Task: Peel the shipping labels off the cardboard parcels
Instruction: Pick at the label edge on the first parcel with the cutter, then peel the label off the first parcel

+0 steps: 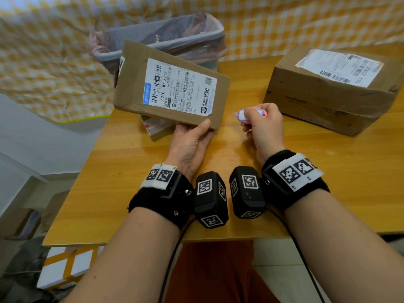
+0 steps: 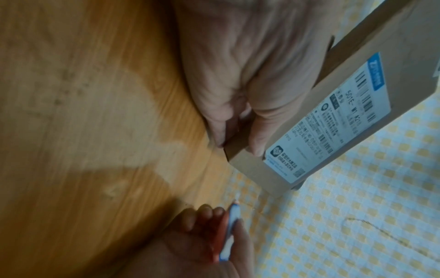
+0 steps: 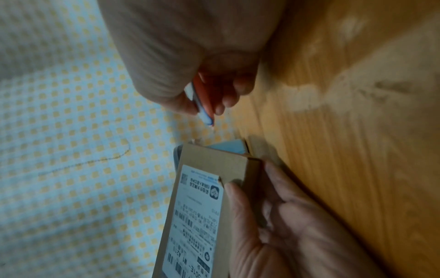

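Meanwhile, left hand (image 1: 192,141) grips labelled parcel (image 1: 170,84) — right hand (image 1: 262,127) grips cutter (image 1: 251,113) — lined bin (image 1: 166,40) behind.

On the table (image 1: 135,171), flat parcel (image 1: 131,92) left, big parcel (image 1: 323,101) right, bin (image 1: 170,36) behind.

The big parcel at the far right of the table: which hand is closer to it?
The right hand. It grips a small cutter just left of the big parcel, apart from it. The left hand is farther left, holding the flat parcel.
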